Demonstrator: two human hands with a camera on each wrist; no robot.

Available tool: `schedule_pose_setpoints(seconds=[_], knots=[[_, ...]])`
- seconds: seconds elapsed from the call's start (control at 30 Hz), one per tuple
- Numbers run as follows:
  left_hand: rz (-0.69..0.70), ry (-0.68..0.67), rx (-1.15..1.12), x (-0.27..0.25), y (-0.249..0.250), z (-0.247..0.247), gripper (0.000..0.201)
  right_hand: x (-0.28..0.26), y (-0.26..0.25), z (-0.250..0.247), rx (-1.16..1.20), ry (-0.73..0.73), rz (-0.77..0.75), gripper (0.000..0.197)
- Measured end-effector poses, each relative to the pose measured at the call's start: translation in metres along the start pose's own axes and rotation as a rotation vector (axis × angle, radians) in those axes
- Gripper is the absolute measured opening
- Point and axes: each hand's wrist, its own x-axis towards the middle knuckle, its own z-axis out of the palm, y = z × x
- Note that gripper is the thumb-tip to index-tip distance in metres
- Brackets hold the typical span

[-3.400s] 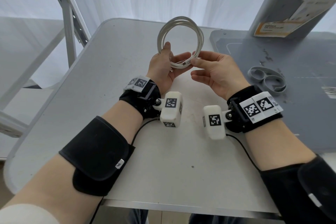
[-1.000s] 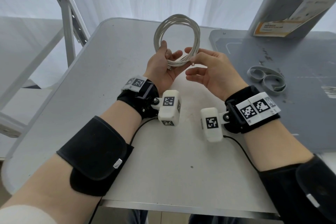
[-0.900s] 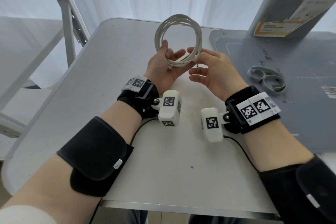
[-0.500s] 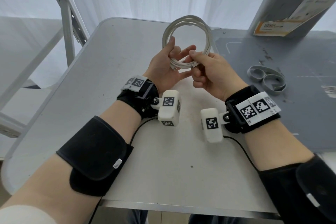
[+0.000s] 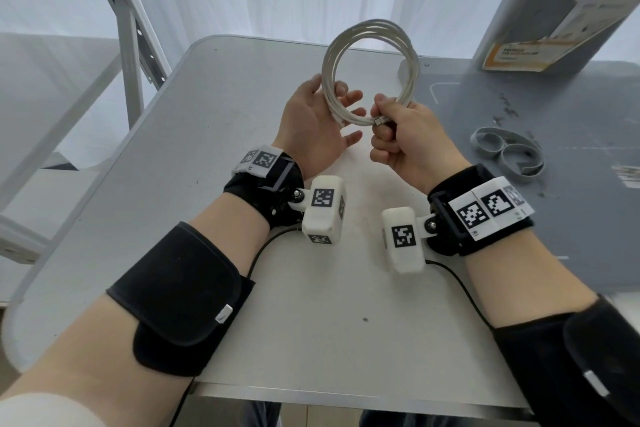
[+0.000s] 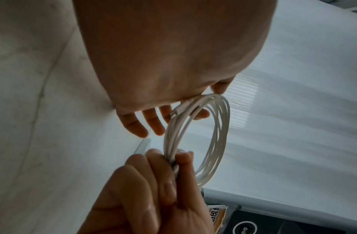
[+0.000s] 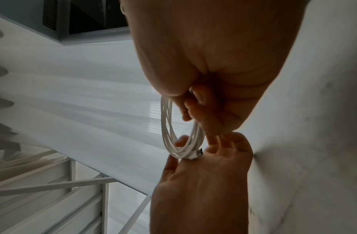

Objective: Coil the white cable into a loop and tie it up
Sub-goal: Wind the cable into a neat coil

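Observation:
The white cable (image 5: 369, 45) is wound into a round coil of several turns and held upright above the grey table (image 5: 180, 184). My left hand (image 5: 330, 102) takes its lower left part between thumb and index finger, with the other fingers spread straight. My right hand (image 5: 384, 120) is curled round the lower right part and pinches a metal-tipped connector end (image 5: 379, 121) against the bundle. In the left wrist view the other connector (image 6: 178, 110) lies along the coil (image 6: 217, 134) under my left hand (image 6: 163, 117), with the right hand (image 6: 169, 159) below. The right wrist view shows the coil (image 7: 165, 126) between both hands.
A looped grey strap (image 5: 507, 152) lies on the dark grey mat (image 5: 571, 107) to the right of my hands. A tall printed box (image 5: 561, 3) stands at the back right. A metal frame (image 5: 128, 28) rises beyond the table's left edge.
My right hand went from open fingers touching the coil to a curled grip on its lower right with the connector end. The coil shifted slightly right; the left fingers straightened.

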Motion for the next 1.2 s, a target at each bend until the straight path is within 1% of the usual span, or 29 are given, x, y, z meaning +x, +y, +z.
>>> schedule_pose_setpoints(seconds=[0.03, 0.1, 0.2, 0.3, 0.47, 0.67, 0.8, 0.97, 1.03, 1.2], knots=[[0.02, 0.011, 0.028, 0.0, -0.001, 0.0, 0.037, 0.0, 0.0, 0.0, 0.009, 0.008, -0.003, 0.03], [0.063, 0.059, 0.091, -0.001, -0.002, 0.003, 0.029, 0.0, 0.0, -0.001, 0.031, 0.021, -0.01, 0.028], [0.135, 0.1, 0.194, 0.003, -0.005, 0.001, 0.028, 0.001, -0.001, -0.001, 0.055, 0.052, -0.022, 0.026], [0.198, 0.117, 0.194, 0.007, -0.008, -0.005, 0.025, 0.002, -0.001, -0.001, 0.056, 0.079, -0.036, 0.026], [0.202, 0.179, 0.198, 0.008, -0.009, -0.006, 0.023, 0.002, -0.001, -0.001, 0.056, 0.098, -0.047, 0.027], [0.155, 0.142, 0.184, 0.005, -0.011, -0.005, 0.02, 0.002, -0.002, -0.001, 0.067, 0.114, -0.057, 0.028], [0.173, 0.158, 0.145, 0.005, -0.011, -0.006, 0.024, 0.001, -0.003, -0.001, 0.06, 0.119, -0.065, 0.027], [0.221, 0.129, 0.131, 0.002, -0.011, -0.004, 0.015, -0.001, -0.004, -0.001, 0.072, 0.121, -0.077, 0.027], [0.229, 0.143, 0.126, 0.002, -0.01, -0.004, 0.014, -0.001, -0.004, 0.0, 0.082, 0.122, -0.079, 0.028], [0.245, 0.165, 0.108, 0.004, -0.009, -0.005, 0.018, 0.001, -0.004, -0.001, 0.102, 0.133, -0.082, 0.027]])
